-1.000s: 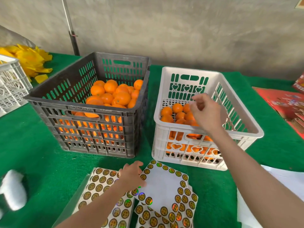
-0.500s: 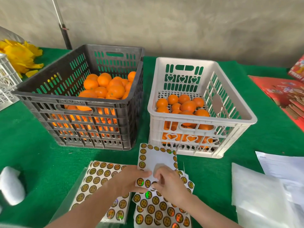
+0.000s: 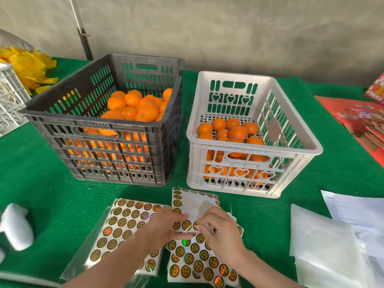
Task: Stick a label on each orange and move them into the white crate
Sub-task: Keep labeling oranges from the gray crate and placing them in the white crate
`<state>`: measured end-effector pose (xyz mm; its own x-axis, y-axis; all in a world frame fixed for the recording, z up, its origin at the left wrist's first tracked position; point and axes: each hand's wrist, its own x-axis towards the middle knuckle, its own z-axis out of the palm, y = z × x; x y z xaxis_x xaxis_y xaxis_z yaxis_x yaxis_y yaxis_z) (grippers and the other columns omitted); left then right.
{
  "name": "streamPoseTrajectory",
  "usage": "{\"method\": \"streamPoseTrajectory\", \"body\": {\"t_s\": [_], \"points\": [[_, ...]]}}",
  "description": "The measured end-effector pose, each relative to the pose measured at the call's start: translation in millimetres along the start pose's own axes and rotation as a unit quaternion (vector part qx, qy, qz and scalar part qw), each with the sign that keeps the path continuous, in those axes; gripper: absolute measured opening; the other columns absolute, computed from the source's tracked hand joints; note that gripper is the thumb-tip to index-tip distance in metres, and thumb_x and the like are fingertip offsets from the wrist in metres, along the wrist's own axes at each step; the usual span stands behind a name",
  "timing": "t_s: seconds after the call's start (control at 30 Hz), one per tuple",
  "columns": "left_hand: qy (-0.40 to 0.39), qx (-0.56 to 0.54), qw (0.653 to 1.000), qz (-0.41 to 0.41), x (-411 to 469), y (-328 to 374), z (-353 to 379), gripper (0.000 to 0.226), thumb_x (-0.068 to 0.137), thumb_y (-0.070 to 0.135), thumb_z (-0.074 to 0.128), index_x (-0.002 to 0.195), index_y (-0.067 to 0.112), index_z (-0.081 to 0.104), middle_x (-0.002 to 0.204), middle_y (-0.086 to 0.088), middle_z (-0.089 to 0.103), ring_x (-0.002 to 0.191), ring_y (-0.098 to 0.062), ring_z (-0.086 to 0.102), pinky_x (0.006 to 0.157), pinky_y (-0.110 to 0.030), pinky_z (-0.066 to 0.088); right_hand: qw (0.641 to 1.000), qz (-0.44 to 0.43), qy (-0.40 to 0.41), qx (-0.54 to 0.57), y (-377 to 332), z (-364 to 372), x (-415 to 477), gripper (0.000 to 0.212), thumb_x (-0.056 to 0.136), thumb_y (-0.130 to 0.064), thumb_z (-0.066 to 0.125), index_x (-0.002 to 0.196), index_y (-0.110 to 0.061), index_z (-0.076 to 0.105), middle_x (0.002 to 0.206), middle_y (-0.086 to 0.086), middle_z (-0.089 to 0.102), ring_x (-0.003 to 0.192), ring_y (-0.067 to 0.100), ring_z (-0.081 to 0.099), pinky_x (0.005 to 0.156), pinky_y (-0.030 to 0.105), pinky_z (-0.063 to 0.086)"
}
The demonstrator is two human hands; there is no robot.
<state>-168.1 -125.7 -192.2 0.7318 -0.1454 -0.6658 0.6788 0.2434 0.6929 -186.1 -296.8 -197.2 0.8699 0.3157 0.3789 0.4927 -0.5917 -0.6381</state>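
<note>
A dark grey crate [image 3: 62, 119] at the left holds a heap of oranges [image 3: 137, 107]. To its right the white crate [image 3: 291, 129] has several oranges [image 3: 232, 132] on its floor. In front lies a partly used label sheet [image 3: 193, 202] on more sheets of round gold labels. My left hand [image 3: 164, 227] grips that sheet's near edge. My right hand [image 3: 220, 231] pinches a label [image 3: 196, 225] at the sheet's lower row, its edge lifted.
A full label sheet in a clear sleeve [image 3: 124, 225] lies at the left front. White papers and plastic bags [image 3: 336, 242] lie at the right. Red boxes [image 3: 361, 121] sit far right. A white basket [image 3: 10, 100] and yellow flowers [image 3: 27, 67] stand far left.
My right hand came back from over the white crate to the label sheet. Both hands now work on a label; the view has dropped towards the sheets.
</note>
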Motion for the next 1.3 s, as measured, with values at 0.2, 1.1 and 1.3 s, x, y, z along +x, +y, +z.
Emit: {"method": "streamPoseTrajectory", "body": {"t_s": [0.2,1.1,1.3], "points": [[-0.067,0.045,0.996,0.049,-7.8,3.5,-2.0,0.023,0.092,0.001,0.056,0.111,0.009,0.065,0.105,-0.007,0.073,0.096,-0.022,0.07,0.074,-0.034,0.057,0.999,0.049,0.008,0.01,-0.1,3.5,-4.1,0.011,0.073,-0.006,0.078,0.079,-0.007,0.069,0.079,-0.005,0.059,0.069,0.006,0.051,0.066,0.015,0.04],[0.134,0.395,0.779,0.468,-84.5,129.5,-40.6,0.007,0.088,0.024,0.064,0.081,0.026,0.063,0.058,0.011,0.059,0.048,-0.002,0.05,0.047,-0.012,0.037,0.974,-0.063,0.136,0.169,-110.0,-32.2,203.8,0.039,0.093,-0.013,0.048,0.13,-0.023,0.043,0.109,-0.003,0.057,0.099,0.0,0.051,0.085,0.013,0.042],[0.329,0.39,0.688,0.516,-58.7,241.1,-93.8,0.021,0.088,0.007,0.062,0.109,0.01,0.061,0.099,-0.003,0.064,0.094,-0.02,0.061,0.076,-0.021,0.044,0.998,-0.045,0.008,0.039,-108.4,9.8,276.8,0.083,0.088,0.009,0.05,0.152,-0.021,0.006,0.095,0.01,0.056,0.071,0.018,0.054,0.061,0.019,0.044]]}}
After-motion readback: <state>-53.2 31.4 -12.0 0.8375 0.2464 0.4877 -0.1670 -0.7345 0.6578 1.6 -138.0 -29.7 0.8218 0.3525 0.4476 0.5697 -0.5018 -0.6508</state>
